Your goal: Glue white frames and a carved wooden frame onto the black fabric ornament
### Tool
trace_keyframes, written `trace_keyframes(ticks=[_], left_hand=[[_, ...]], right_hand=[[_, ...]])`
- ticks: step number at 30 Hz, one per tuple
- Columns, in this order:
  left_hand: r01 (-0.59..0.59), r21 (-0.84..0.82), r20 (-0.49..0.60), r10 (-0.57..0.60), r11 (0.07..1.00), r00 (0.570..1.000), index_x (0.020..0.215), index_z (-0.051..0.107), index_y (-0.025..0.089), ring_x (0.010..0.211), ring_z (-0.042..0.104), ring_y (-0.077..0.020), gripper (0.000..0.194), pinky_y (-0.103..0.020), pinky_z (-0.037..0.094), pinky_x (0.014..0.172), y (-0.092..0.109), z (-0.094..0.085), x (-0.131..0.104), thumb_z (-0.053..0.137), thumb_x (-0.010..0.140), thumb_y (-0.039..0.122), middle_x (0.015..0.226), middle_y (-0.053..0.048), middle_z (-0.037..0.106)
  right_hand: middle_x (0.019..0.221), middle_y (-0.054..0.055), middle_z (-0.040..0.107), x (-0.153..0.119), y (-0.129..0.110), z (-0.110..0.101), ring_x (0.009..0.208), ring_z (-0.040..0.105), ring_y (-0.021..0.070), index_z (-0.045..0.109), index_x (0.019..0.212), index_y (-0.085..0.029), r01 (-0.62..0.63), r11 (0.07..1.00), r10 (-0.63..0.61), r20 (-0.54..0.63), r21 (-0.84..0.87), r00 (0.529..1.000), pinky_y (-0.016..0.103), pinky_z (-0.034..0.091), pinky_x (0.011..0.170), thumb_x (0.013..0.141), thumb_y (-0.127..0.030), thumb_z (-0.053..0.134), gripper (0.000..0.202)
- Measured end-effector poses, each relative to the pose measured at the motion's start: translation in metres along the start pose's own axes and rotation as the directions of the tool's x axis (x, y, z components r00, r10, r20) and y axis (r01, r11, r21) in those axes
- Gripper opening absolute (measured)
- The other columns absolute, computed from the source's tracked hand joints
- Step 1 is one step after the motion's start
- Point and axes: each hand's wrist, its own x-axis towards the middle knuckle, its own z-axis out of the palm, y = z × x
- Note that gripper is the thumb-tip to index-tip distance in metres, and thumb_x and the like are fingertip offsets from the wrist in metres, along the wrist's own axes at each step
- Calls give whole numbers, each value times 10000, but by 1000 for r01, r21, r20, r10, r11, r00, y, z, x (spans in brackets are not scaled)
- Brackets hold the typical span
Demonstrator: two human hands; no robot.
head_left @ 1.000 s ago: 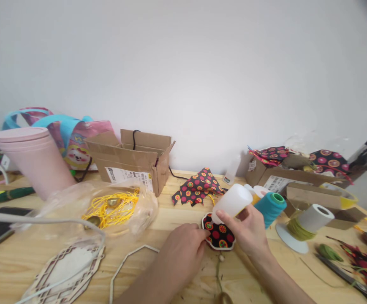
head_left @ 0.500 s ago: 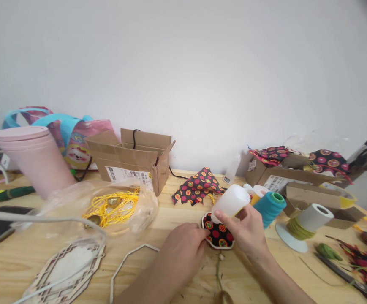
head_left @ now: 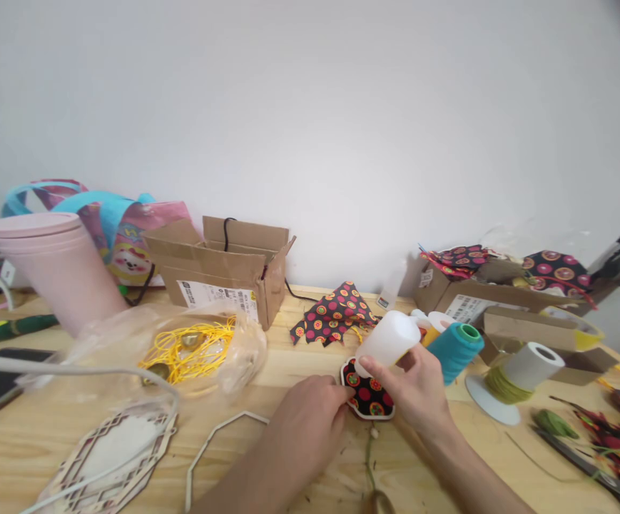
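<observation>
My right hand point(head_left: 422, 389) is closed around a white plastic squeeze bottle point(head_left: 389, 337), tipped with its lower end over a small scalloped piece point(head_left: 368, 394) of dark patterned fabric with a pale wooden rim. That piece lies on the table, and a green cord with a bead point(head_left: 374, 432) trails from its near edge. My left hand point(head_left: 312, 414) grips the piece's left edge, its fingers bent together. Whether the bottle's tip touches the fabric is hidden by my right hand. Behind the bottle lies a patterned fabric scrap point(head_left: 336, 314).
Right of my hands stand a teal thread cone point(head_left: 455, 353) and an olive cord spool point(head_left: 524, 378). Leftward are a plastic bag with yellow cord point(head_left: 192, 350), an open cardboard box point(head_left: 218, 271), a pink tumbler point(head_left: 58, 271) and a wooden lattice frame point(head_left: 111, 457). Dark scissors point(head_left: 577, 457) lie far right.
Almost nothing differs. The bottle and my right hand have shifted very slightly, while my left hand stays at the edge of the fabric piece.
</observation>
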Motion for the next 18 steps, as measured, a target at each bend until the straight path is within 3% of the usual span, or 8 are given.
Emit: trace_keyframes(ticks=[18], left_hand=[[1, 1, -18, -1, 1000, 1000, 847, 657, 204, 752, 602, -203, 306, -303, 422, 668, 0, 2, 2, 362, 789, 147, 794, -61, 669]], right_hand=[[707, 69, 676, 0, -4, -1, 649, 630, 230, 586, 738, -146, -17, 1000, 17, -20, -8, 1000, 334, 522, 576, 557, -363, 735, 319]])
